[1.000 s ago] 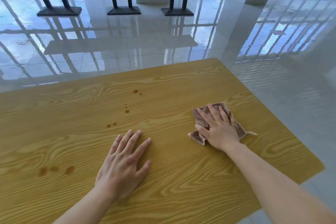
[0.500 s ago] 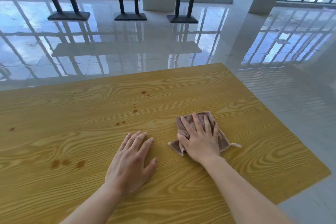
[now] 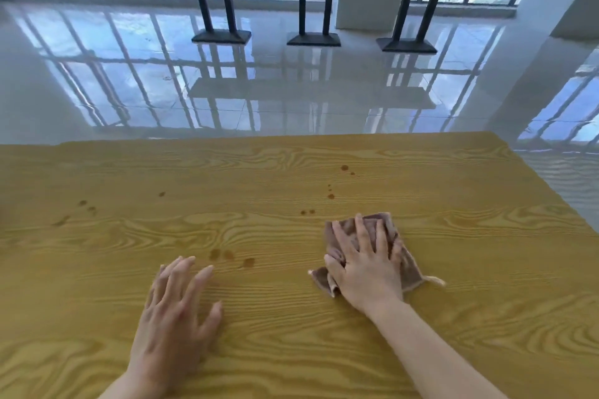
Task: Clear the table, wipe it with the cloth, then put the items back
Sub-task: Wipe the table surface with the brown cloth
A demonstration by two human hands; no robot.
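– Hands on the bench (image 3: 486, 269)?
– The right hand (image 3: 366, 272) presses a brown cloth (image 3: 410, 269) right of centre, fingers (image 3: 361, 236) straight. The left hand (image 3: 175, 311) beside it holds nothing, fingers spread. Stains (image 3: 330, 196) nearby.

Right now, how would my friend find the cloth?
Look at the big yellow wooden table. On its right side, the right hand presses flat on the cloth. It is the only soft, pinkish-brown thing there; the brown spots nearby are flat stains.

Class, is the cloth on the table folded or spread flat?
Folded, loosely: the cloth shows doubled layers and creases under the flat right hand.
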